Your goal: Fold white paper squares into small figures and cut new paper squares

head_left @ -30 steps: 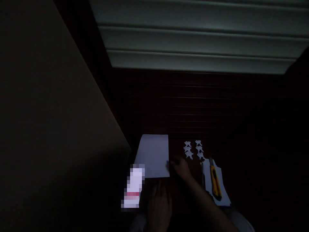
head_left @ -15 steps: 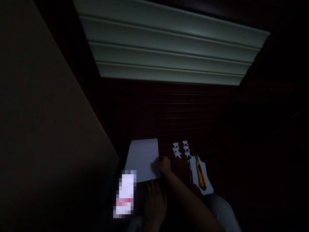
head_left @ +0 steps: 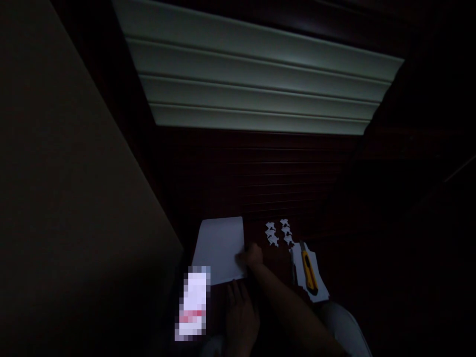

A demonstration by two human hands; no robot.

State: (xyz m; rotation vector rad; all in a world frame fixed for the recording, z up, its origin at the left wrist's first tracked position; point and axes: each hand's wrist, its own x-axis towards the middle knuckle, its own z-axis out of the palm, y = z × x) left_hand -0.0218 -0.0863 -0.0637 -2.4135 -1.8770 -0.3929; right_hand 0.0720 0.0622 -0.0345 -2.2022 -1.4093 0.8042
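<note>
A blank white sheet of paper (head_left: 219,248) lies on a dark table. At its right edge is my right hand (head_left: 254,256), fingers curled closed on the edge and a digit reaching over the paper. My left hand (head_left: 242,312) rests flat below the near edge, its fingers stretched out and the tips close to the sheet. Right of the paper lie two columns of small white paper cutouts (head_left: 271,233). A yellow utility knife (head_left: 309,271) sits on a stack of white paper (head_left: 320,285), with a thin dark pen-like item (head_left: 292,265) along its left side.
A bright blurred-out rectangle (head_left: 193,303) is at the paper's lower left. Dark slatted wood and a pale ribbed panel (head_left: 260,74) rise behind the table. A plain wall (head_left: 74,173) stands on the left. My knee (head_left: 344,327) shows at lower right. The light is dim.
The view has tilted slightly, so the table things sit a little lower. My right hand stays at the paper's right edge, with a digit now showing further over the sheet.
</note>
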